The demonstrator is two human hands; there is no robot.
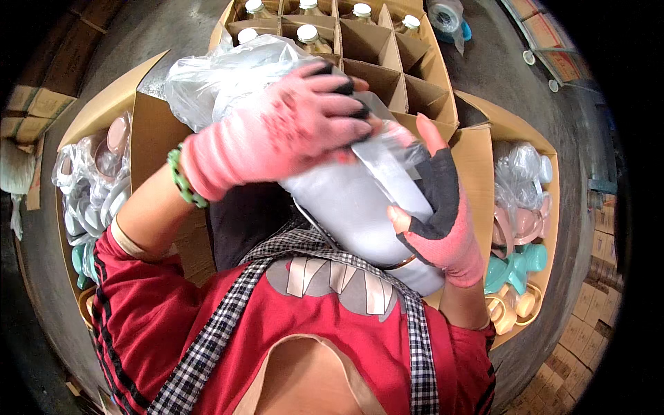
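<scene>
A large, smooth, pale grey-white container (335, 204) leans across my lap and against my chest. Its exact kind is hard to make out. A flat white strip (389, 174) runs along its upper right side. Clear plastic bagging (207, 79) is bunched over its far end. My left hand (304, 114), in a pink glove with black fingertips, is closed over the plastic, slightly blurred. At the container's right side is my right hand (443, 214), gloved in pink with a black palm. Its thumb rests near the strip, and its fingers curve round the side, partly hidden.
Ahead stands a divided cardboard box (373, 45) with several white-capped clear bottles (309, 36) in its cells. An open carton (66, 138) on the left holds bagged plastic parts. Another carton (546, 152) on the right holds pink, teal and yellow pieces. Stacked boxes (581, 325) line the right.
</scene>
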